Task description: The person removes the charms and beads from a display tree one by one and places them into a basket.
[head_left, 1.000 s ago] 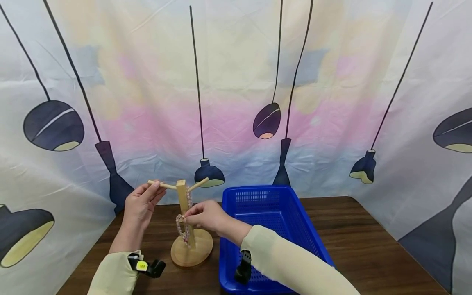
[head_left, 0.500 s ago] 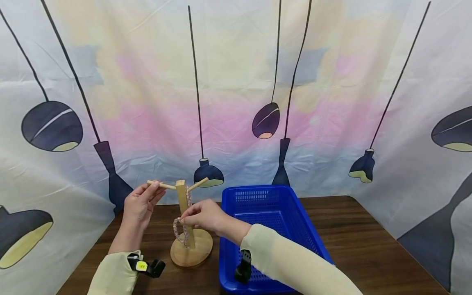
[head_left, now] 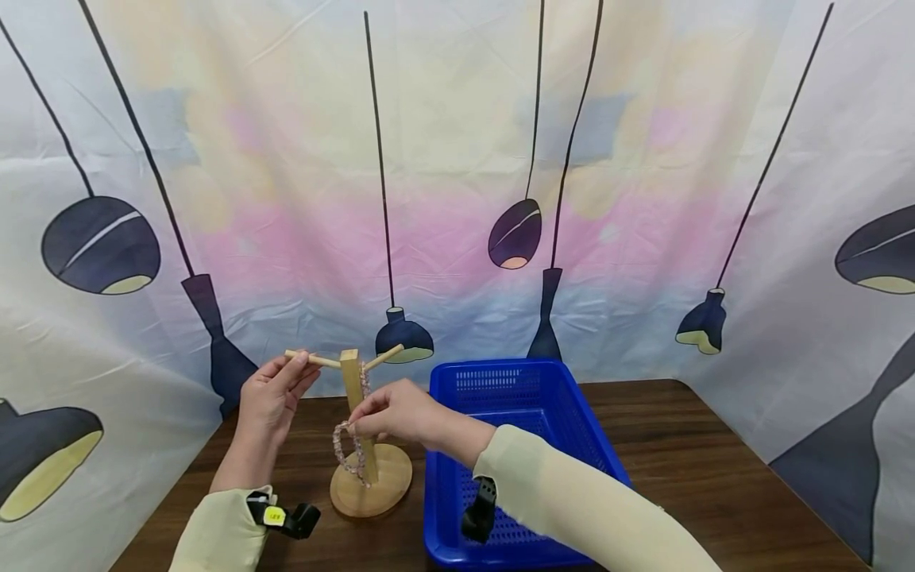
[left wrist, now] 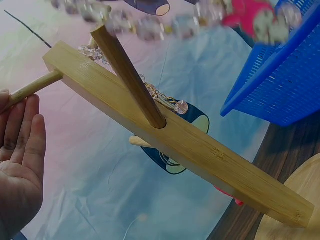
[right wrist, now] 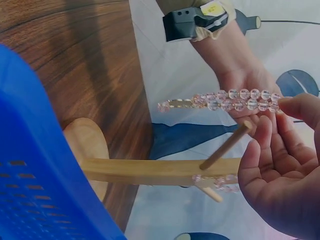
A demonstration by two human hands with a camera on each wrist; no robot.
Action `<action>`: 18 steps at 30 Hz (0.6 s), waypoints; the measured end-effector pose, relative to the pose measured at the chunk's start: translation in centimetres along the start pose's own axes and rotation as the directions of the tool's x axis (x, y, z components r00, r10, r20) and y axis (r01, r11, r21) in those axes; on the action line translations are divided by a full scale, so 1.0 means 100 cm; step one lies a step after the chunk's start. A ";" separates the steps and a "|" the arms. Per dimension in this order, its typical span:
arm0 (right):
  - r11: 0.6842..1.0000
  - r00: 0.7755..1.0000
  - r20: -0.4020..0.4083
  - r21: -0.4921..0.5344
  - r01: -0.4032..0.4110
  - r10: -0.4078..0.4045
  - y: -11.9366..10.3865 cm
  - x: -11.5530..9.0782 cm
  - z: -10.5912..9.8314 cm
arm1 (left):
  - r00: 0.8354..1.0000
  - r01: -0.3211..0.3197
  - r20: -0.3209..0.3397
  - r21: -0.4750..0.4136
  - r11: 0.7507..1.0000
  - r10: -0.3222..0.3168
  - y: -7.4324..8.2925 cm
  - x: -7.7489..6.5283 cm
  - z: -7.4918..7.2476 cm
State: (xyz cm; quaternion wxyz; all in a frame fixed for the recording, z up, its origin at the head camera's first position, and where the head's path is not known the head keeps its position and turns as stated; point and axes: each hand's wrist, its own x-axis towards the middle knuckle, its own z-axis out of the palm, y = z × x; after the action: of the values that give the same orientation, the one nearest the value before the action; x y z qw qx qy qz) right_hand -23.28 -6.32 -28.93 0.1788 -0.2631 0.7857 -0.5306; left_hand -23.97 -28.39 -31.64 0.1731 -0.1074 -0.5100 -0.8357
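My left hand point(head_left: 270, 401) pinches the upper left peg of a wooden jewelry stand point(head_left: 353, 373) between thumb and fingers. In my right hand point(head_left: 400, 413), thumb and fingertip pinch the top of a bracelet point(right wrist: 240, 100) of clear pale-pink beads, which hangs down as a loop in front of the post. The left wrist view shows a bright pink charm point(left wrist: 247, 19) on it, blurred and close to the camera. A lower peg point(left wrist: 130, 75) juts from the post, its tip near the beads. Another beaded bracelet point(head_left: 365, 381) hangs from the upper right peg point(head_left: 386, 357).
A blue plastic basket point(head_left: 608, 453) stands right of the stand, under my right forearm. The stand's round base point(head_left: 379, 496) rests on the dark wooden table point(head_left: 686, 461). A cloth point(head_left: 457, 199) printed with lamps hangs behind.
My right hand has drawn the bracelet slightly left, away from the post, and its loop shows wider. The right forearm has shifted a little right. My left hand stays on the peg.
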 end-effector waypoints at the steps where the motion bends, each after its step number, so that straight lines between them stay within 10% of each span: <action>1: 1.000 1.000 0.007 -0.009 0.006 -0.006 -0.001 -0.001 -0.002 | 1.000 -0.001 0.001 -0.001 1.000 0.001 0.000 0.000 0.000; 18: 0.988 0.997 0.063 -0.146 0.055 -0.046 -0.001 -0.011 -0.061 | 1.000 0.011 -0.008 0.007 1.000 -0.011 0.000 -0.001 0.000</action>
State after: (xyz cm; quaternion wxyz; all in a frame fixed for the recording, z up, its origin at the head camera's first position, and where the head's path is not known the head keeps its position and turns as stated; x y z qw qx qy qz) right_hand -25.79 -1.16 -26.54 0.1683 -0.3110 0.8102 -0.4674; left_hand -23.86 -28.36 -31.66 0.1709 -0.1008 -0.5127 -0.8353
